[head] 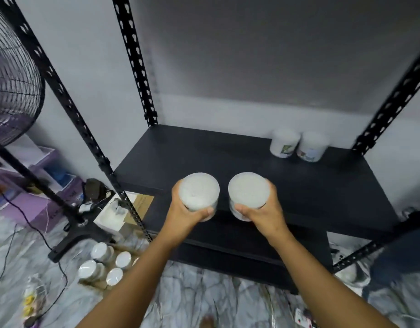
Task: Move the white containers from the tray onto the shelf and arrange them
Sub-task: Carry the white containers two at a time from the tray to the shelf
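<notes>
Your left hand (pixel 184 215) is wrapped around one round white plastic container (pixel 199 195). Your right hand (pixel 263 213) is wrapped around a second round white container (pixel 248 194). You hold both up side by side, a little apart, above the near edge of the flat black shelf board (pixel 204 155). Two more white containers with picture labels (pixel 299 146) stand touching at the far right of that board. Other white-lidded containers (pixel 104 263) sit on the brown tray (pixel 95 284) down on the floor, to the left.
</notes>
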Demonstrator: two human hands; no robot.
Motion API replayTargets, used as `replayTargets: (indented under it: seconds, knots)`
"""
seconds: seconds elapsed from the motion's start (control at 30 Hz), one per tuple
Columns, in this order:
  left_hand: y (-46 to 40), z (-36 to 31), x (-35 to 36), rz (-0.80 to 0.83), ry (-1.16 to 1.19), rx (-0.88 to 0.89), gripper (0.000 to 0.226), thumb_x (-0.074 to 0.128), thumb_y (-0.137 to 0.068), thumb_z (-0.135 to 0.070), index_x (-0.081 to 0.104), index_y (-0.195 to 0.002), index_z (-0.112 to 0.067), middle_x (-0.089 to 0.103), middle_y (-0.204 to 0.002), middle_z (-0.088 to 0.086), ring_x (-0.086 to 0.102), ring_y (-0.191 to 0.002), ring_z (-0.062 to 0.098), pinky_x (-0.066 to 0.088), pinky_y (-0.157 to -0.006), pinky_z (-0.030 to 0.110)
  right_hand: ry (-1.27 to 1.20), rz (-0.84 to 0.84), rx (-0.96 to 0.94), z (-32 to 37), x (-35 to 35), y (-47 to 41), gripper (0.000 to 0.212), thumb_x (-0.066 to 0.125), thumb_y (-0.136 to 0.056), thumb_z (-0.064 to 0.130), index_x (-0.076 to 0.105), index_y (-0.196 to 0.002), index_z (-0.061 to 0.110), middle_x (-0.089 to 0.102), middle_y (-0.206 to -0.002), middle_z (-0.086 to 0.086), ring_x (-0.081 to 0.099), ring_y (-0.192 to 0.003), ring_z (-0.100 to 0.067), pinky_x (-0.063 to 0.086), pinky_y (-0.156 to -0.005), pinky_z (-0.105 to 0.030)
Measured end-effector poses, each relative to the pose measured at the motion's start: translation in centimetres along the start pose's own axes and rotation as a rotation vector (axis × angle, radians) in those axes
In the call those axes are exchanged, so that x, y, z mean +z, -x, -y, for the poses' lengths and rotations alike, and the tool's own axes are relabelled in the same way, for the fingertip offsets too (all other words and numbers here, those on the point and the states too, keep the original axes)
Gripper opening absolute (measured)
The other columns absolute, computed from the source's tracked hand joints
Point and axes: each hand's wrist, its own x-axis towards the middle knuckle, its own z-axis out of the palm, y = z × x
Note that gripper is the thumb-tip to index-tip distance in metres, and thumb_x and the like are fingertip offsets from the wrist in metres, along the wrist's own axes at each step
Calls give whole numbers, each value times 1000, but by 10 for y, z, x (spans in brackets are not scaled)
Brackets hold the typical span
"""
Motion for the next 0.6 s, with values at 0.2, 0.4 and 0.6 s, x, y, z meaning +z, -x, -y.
replayTargets:
  seconds: [0.2, 0.4, 0.6]
  knots:
    - [-52, -2, 40, 95, 59, -6, 85, 85, -59, -41, 30, -122, -59, 46, -118, -35, 50, -106, -16, 50, -69, 8, -15, -62, 22, -16, -30, -41, 84, 88, -48, 48, 38, -116, 56, 51, -121, 22, 51, -106, 12, 51, -69, -11]
    - [-98, 10, 75, 196, 69, 11, 83, 86, -67, -29, 31, -122, -57, 49, -117, -36, 51, -112, -9, 50, -76, 9, -15, -132, 37, -35, -47, -80, 87, 87, -48, 44, 39, -120, 46, 52, -119, 20, 51, -102, 16, 49, -66, -6]
    - [-129, 23, 103, 234, 43, 10, 84, 85, -62, -26, 31, -122, -51, 46, -125, -19, 51, -110, -12, 47, -78, 7, 3, -185, 75, -62, -58, -105, 85, 91, -57, 22, 40, -124, 36, 55, -119, 16, 54, -104, 11, 49, -70, -8]
